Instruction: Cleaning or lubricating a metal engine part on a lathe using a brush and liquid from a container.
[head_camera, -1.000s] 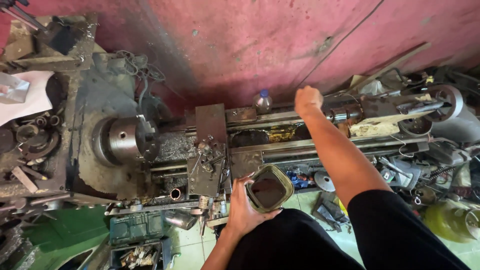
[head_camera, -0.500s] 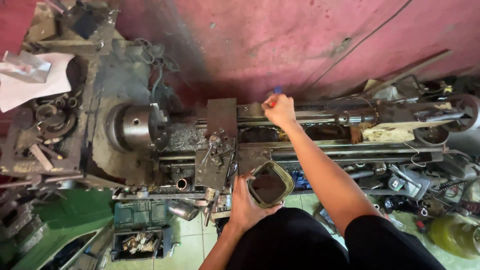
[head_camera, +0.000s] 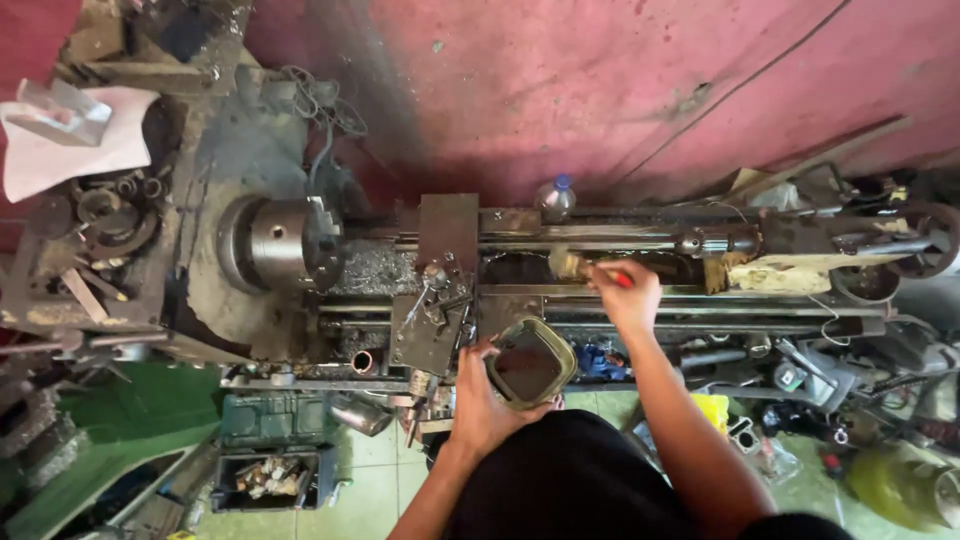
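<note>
Over the lathe bed (head_camera: 640, 300), right hand (head_camera: 628, 295) holds brush (head_camera: 590, 268) pointing left.

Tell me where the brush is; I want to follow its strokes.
In the head view, the brush is in the right hand, right of centre over the lathe bed, just above the can held by the left hand.

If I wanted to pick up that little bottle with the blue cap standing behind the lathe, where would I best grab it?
Grip the bottle around its clear body, just below the blue cap, coming down from above and from the front. It stands upright against the red wall, so the back is closed off, and the lathe bed crowds its base. The round, narrow body probably suits a wrap of fingers and thumb.
</note>
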